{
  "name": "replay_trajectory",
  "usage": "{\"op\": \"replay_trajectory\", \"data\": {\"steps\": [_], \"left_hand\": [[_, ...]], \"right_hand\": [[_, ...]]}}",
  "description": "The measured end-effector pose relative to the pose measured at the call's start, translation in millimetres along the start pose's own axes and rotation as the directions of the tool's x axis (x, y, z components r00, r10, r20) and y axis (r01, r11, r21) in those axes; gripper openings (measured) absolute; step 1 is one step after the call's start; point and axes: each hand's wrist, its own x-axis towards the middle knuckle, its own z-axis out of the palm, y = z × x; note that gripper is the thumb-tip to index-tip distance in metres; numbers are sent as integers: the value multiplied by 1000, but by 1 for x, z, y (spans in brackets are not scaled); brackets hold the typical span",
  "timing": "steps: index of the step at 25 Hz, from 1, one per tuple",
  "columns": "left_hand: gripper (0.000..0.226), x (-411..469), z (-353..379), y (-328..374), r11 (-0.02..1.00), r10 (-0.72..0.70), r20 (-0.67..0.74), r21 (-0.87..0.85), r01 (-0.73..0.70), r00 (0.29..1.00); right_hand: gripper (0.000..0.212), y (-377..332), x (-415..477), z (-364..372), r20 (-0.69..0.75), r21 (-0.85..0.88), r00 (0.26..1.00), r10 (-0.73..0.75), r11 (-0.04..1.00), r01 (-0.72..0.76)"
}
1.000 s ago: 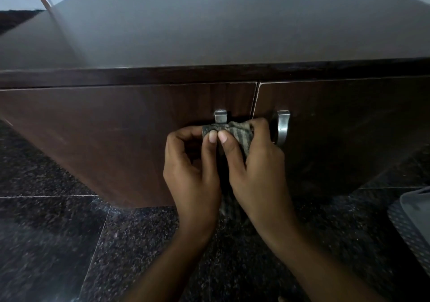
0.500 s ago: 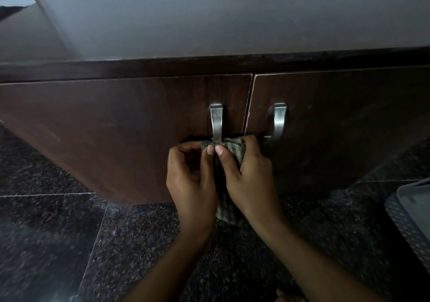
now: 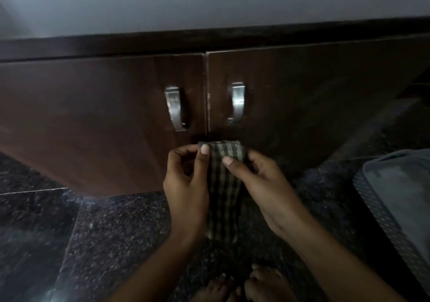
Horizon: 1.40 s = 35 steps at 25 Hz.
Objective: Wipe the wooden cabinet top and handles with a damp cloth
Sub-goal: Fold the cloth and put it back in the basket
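only the head view is on offer, looking down at the front of the wooden cabinet (image 3: 97, 120). both hands are held below the handles, pinching a folded checked cloth (image 3: 223, 185) between them. the left hand (image 3: 186, 185) has thumb and fingers closed on the cloth's upper left edge; the right hand (image 3: 258, 183) is likewise clamped on its right side, thumb across the front. the cloth hangs down in a narrow strip between the wrists, its top edge just under the gap where the two doors meet, and it looks clear of both handles.

the left handle (image 3: 174, 108) and the right handle (image 3: 237, 103) are bare metal, well apart from the fingers. the cabinet top (image 3: 209, 4) shows as a pale glare along the upper frame. bare toes (image 3: 263, 285) show on the dark speckled floor (image 3: 111, 243), and a grey mat (image 3: 400, 199) lies at the right edge.

judging from this, the risk is that the loose hanging tail drags on the floor and picks up grit, which would then scratch or smear the handles. a two-handed pinch this light could also let the damp cloth slip and unfold.
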Motion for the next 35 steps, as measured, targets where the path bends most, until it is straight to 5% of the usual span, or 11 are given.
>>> {"op": "replay_trajectory", "data": {"steps": [3,7,15,19,26,29,35], "left_hand": [[17,-13,23,-8,992,-125,257,58,114,958],[17,-32,71,-19,965,-250,548,206,160,798],[10,-63,202,-38,910,-409,618,223,350,671],[26,-77,263,-45,878,-473,653,293,379,591],[46,-92,330,-73,859,-512,764,473,198,394],[47,-95,353,-94,852,-517,773,509,127,369],[53,-96,401,-124,738,-429,867,499,-454,255]], "right_hand": [[18,5,-3,-39,-117,159,987,106,984,-86],[25,15,-4,-101,-265,423,942,206,903,-78],[40,42,-21,-207,-423,628,868,261,774,73],[46,46,-31,-254,-646,429,718,258,901,63],[56,71,-28,-320,-775,352,556,301,936,-16],[54,90,-15,-336,-813,383,463,354,923,-34],[62,108,-7,-362,-922,223,296,248,968,-117]]}}
